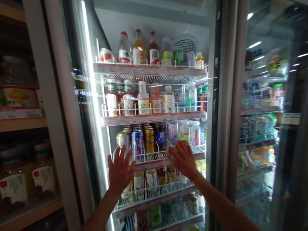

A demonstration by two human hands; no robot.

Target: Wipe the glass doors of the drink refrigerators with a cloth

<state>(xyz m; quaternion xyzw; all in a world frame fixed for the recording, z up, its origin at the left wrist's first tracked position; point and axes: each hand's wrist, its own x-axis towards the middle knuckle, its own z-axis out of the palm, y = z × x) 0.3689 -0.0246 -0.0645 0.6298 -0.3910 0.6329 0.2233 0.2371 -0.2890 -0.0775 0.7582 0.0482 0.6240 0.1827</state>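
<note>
My left hand [120,170] is raised with its fingers spread, in front of the glass of a lit drinks fridge. It holds nothing; whether the palm touches the glass I cannot tell. Further right, my right hand [184,157] is blurred, its fingers bent together over a pale smeared patch that I cannot make out. Behind the hands, a blue can [137,146] and a gold can [149,141] stand on a wire shelf. A clear bottle with a pink label [195,136] stands just right of my right hand.
Bottles line the upper shelves [154,119], and more drinks stand on the lower shelves [154,205]. A metal door frame [229,112] runs upright on the right, with another stocked fridge beyond it. On the left, a wooden shelf [24,125] holds large bottles.
</note>
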